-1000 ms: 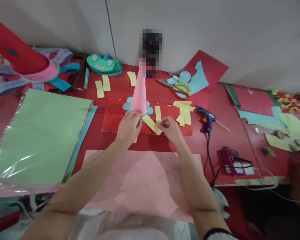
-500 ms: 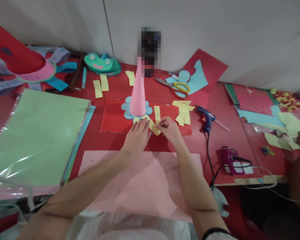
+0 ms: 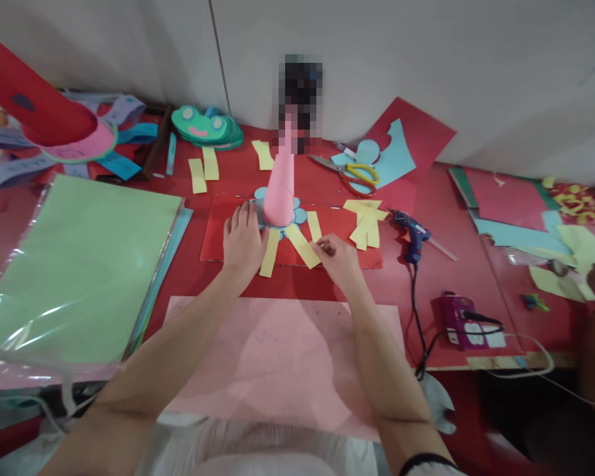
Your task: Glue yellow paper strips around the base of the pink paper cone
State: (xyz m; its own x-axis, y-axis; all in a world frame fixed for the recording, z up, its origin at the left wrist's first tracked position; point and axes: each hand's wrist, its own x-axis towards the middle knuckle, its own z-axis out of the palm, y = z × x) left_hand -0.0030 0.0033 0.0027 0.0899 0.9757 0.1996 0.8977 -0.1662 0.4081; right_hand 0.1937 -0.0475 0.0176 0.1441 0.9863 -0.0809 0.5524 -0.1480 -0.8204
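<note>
- the left hand [image 3: 242, 239] lies flat, fingers stretched out and nearly side by side, on the red board [image 3: 213, 231], just left of the pink cone [image 3: 280, 192].
- the right hand [image 3: 338, 259] is drawn narrow, thumb and fingers pinching the edge of a slanting yellow strip [image 3: 299, 243] near its lower end.
- the pink cone stands on a blue flower shape [image 3: 300, 216] on the board, between the two hands and a little beyond them.
- a second yellow strip [image 3: 270, 253] runs from the cone's base past the board's near edge.
- more yellow strips [image 3: 367, 228] overlap at the board's right end, beside a glue gun [image 3: 412, 235].
- farther back, scissors [image 3: 357, 174] lie by blue paper scraps [image 3: 395, 160].
</note>
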